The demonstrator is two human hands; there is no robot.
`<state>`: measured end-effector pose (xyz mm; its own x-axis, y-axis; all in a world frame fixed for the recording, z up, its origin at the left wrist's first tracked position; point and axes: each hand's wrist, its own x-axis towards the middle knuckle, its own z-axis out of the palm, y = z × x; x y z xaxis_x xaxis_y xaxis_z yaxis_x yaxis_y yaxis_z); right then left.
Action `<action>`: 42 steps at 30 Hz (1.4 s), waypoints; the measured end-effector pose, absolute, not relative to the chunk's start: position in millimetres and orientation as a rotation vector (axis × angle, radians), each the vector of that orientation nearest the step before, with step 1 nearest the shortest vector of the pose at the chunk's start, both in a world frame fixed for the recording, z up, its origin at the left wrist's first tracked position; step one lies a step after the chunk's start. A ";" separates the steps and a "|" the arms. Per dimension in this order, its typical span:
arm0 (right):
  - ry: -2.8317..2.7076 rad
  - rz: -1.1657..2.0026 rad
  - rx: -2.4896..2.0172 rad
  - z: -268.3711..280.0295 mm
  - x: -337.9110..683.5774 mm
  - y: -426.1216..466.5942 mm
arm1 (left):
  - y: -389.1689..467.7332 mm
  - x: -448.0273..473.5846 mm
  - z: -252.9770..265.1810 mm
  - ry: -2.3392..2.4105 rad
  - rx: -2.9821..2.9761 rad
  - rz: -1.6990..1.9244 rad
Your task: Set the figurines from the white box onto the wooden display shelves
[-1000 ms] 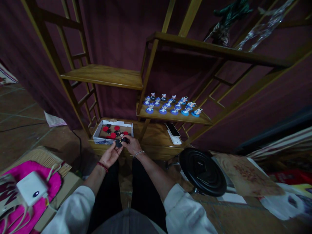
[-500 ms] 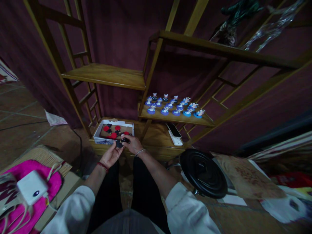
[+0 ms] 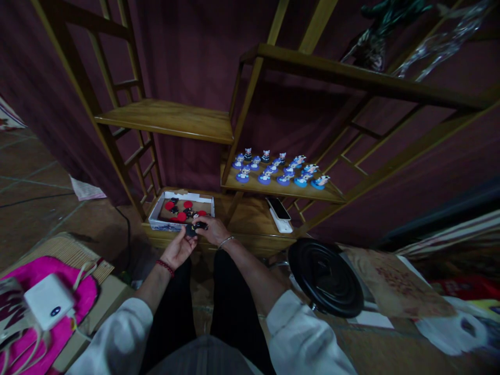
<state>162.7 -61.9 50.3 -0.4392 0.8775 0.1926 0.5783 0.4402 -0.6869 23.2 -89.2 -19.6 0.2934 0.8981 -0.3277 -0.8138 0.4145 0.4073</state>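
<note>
Just in front of a shallow white box [image 3: 156, 221], my two hands meet around a small dark figurine [image 3: 200, 225] with a round black base [image 3: 190, 230]. My left hand [image 3: 180, 251] pinches the base between thumb and fingers, palm turned up. The figurine's body is gripped by my right hand [image 3: 214, 230], whose fingers partly cover it. Inside the box lie several red discs [image 3: 188, 204] and small black figurine pieces [image 3: 174, 210]. On the shelf to the right stand rows of small figurines [image 3: 264, 177] on purple, blue and black bases.
A phone [image 3: 278, 208] lies on a white case [image 3: 284, 225] on the lower shelf [image 3: 253, 216]. At right is a round black stool [image 3: 326, 278]. A white power bank [image 3: 50, 301] with cables rests on a pink mat [image 3: 88, 291] at left. Wooden shelf posts [image 3: 234, 120] rise ahead.
My hands stay together on the figurine with almost no movement. The whole view has shifted very slightly.
</note>
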 end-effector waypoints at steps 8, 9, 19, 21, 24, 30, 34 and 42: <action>-2.224 0.750 -1.212 51.7 164.5 -59.7 | -89.7 24.0 -19.2 0.542 0.174 1.136; -2.238 0.746 -1.215 51.5 164.6 -59.3 | -89.8 24.2 -19.2 0.540 0.176 1.137; -2.314 0.596 -1.269 45.4 161.7 -56.9 | -89.4 24.0 -22.4 0.514 0.216 1.117; -2.328 0.563 -1.266 43.9 161.1 -56.8 | -90.0 24.3 -21.4 0.511 0.221 1.113; -2.344 0.506 -1.270 43.0 160.3 -56.9 | -91.6 25.4 -17.4 0.527 0.216 1.116; -2.384 0.477 -1.280 47.4 159.8 -59.2 | -95.1 28.5 -6.7 0.572 0.188 1.108; -2.396 0.479 -1.314 50.2 159.7 -60.5 | -95.3 29.9 -5.8 0.583 0.173 1.120; -2.426 0.459 -1.282 53.4 160.2 -60.7 | -92.1 29.0 -18.6 0.559 0.205 1.136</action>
<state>160.2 -60.7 53.4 -0.5250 0.8361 0.1591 0.7202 0.5361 -0.4405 29.0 -92.1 -18.6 0.3027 0.8989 -0.3168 -0.7989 0.4206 0.4299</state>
